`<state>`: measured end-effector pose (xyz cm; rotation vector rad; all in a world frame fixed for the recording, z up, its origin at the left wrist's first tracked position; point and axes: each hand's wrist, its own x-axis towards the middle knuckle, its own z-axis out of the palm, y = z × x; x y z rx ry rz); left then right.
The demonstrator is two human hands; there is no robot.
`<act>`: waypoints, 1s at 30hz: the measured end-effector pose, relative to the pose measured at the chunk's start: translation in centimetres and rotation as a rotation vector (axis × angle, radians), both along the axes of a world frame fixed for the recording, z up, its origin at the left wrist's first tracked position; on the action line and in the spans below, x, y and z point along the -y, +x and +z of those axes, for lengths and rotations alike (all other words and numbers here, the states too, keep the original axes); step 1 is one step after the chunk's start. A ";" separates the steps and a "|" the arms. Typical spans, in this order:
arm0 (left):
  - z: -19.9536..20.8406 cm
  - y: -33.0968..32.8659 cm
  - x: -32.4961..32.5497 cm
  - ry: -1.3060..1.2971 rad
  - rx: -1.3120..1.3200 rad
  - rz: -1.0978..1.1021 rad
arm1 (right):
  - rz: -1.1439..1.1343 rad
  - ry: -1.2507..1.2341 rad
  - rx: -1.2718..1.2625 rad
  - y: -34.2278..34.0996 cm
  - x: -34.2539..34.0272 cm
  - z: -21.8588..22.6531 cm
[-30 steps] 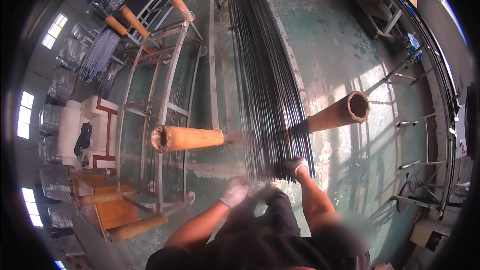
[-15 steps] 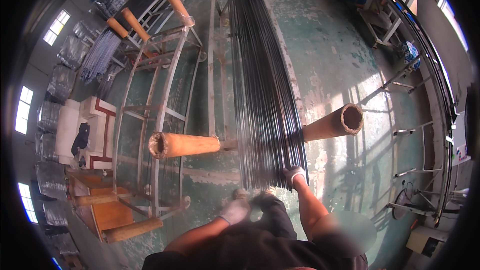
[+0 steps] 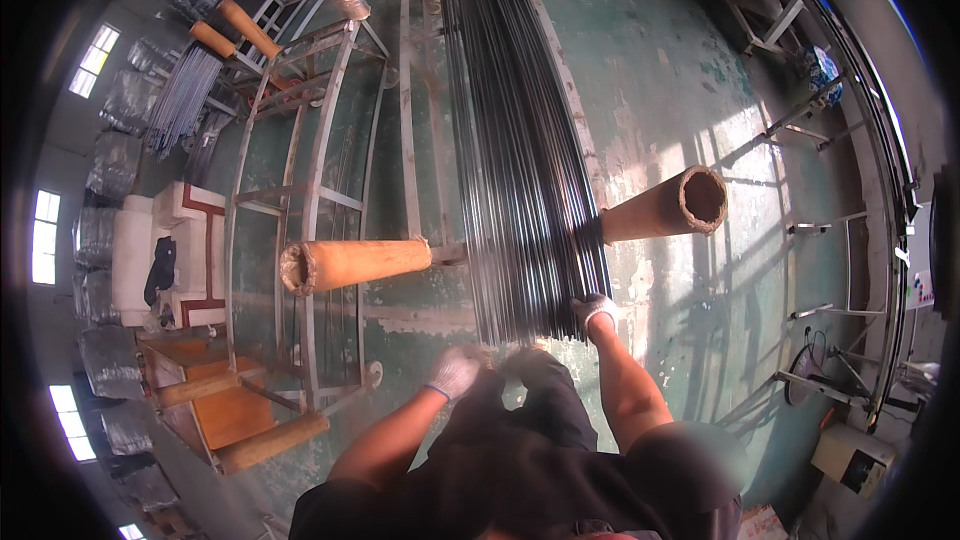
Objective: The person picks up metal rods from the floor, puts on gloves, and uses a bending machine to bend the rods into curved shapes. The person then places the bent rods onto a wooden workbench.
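White-gloved left hand [image 3: 456, 370] near, white-gloved right hand [image 3: 597, 311] touching, long, dark, glossy rods [image 3: 530, 190]
Whether either hand's fingers are clamped, I cannot tell. Beyond the right fingers, the rods stretch away between two hollow, orange-brown cylindrical tubes [image 3: 365, 265].

Windows [image 3: 45, 252] way left of the rods [image 3: 525, 140] are blown out, sun's splashing the floor [image 3: 645, 275] to their right, barred shadows included, and fisheye edges bend into black.
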<state>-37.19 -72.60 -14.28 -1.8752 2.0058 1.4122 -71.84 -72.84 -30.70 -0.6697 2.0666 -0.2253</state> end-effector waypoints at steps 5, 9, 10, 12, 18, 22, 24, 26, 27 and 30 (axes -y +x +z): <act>-2.4 0.3 -1.6 -0.002 0.025 -0.076 | 0.045 -0.255 -0.368 2.8 -0.6 2.6; -4.1 0.0 -3.2 0.074 0.099 -0.010 | 0.253 -0.412 -0.505 4.2 0.4 3.1; -4.9 0.0 -3.5 0.110 0.113 0.029 | 0.333 -0.402 -0.502 4.5 1.1 3.2; -6.6 0.5 -4.2 0.039 0.090 -0.013 | 0.344 -0.287 -0.508 5.1 2.7 3.5; -2.0 -0.5 -1.8 -0.001 0.036 -0.060 | 0.385 0.007 -0.421 7.2 5.8 0.1; -2.7 0.2 -2.7 0.024 0.025 0.029 | 0.329 0.003 -0.402 8.5 4.8 4.7; -1.6 -0.1 -2.1 -0.001 0.040 -0.041 | 0.256 0.100 -0.399 10.0 4.6 3.3; -0.7 -0.6 -1.8 0.049 0.098 -0.014 | 0.237 0.143 -0.352 11.0 3.9 0.7; -1.1 -0.7 -1.9 0.055 0.121 -0.016 | 0.254 0.138 -0.343 11.1 3.9 0.8; -1.7 -0.5 -2.4 0.074 0.146 -0.035 | 0.340 0.176 -0.273 10.5 4.8 2.1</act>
